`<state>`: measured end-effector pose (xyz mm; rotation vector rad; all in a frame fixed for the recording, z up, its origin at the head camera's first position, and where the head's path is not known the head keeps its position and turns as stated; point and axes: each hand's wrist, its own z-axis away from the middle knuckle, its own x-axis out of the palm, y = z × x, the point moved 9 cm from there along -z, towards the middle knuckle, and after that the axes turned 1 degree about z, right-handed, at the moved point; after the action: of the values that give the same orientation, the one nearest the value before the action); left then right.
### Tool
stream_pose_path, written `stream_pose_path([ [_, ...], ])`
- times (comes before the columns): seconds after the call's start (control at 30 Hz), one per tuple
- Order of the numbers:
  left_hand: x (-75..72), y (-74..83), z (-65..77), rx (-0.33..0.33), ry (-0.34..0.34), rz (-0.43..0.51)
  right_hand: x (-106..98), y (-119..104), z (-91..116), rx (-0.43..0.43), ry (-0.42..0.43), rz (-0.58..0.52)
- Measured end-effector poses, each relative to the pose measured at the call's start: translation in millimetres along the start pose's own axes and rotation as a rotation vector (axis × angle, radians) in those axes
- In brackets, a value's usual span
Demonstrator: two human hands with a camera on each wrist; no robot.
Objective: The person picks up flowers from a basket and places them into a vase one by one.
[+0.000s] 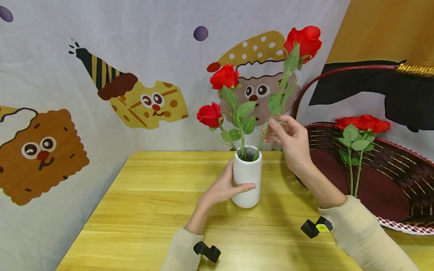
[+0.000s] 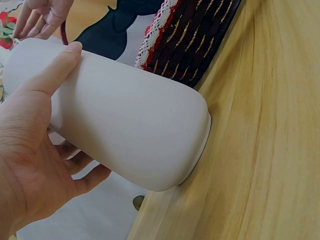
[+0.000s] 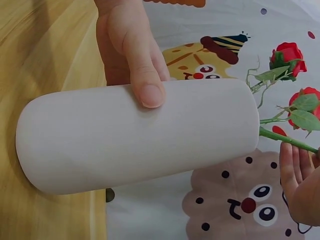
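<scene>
A white vase (image 1: 247,184) stands upright on the wooden table, gripped round its side by my left hand (image 1: 228,185), thumb across the front. Two red roses, one higher (image 1: 225,76) and one lower (image 1: 209,115), lean left out of its mouth on leafy green stems. My right hand (image 1: 292,140) pinches the stem of a taller red rose (image 1: 303,43), whose lower end is inside the vase mouth. In the left wrist view the vase (image 2: 135,110) meets the tabletop. The right wrist view shows the green stem (image 3: 287,139) running from the rim to my right fingers.
At the right stands a dark woven basket (image 1: 400,165) with a red arched handle and lace trim. More red roses (image 1: 362,123) lean inside it, stems down. A cartoon-printed cloth (image 1: 162,34) hangs behind the wooden table (image 1: 149,210).
</scene>
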<state>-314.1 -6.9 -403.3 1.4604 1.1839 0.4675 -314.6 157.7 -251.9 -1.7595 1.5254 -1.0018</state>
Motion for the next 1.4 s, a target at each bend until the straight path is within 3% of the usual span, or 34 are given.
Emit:
stream_pose_path([
  [0.3,0.5,0.6,0.0,0.000,-0.001,0.013,-1,7,2,0.040,0.014,0.121],
  [0.7,1.1,1.3,0.3,0.006,-0.002,0.025,-1,15,6,0.058,-0.005,0.123],
  [0.93,1.4,1.6,0.4,0.000,-0.002,0.029,-3,18,8,0.071,-0.012,0.212],
  [1.13,1.3,1.9,0.8,-0.008,-0.002,0.033,-2,22,11,0.088,-0.058,0.309],
  [1.4,1.7,2.3,0.7,-0.004,-0.007,0.033,-1,28,13,0.113,-0.095,0.353],
])
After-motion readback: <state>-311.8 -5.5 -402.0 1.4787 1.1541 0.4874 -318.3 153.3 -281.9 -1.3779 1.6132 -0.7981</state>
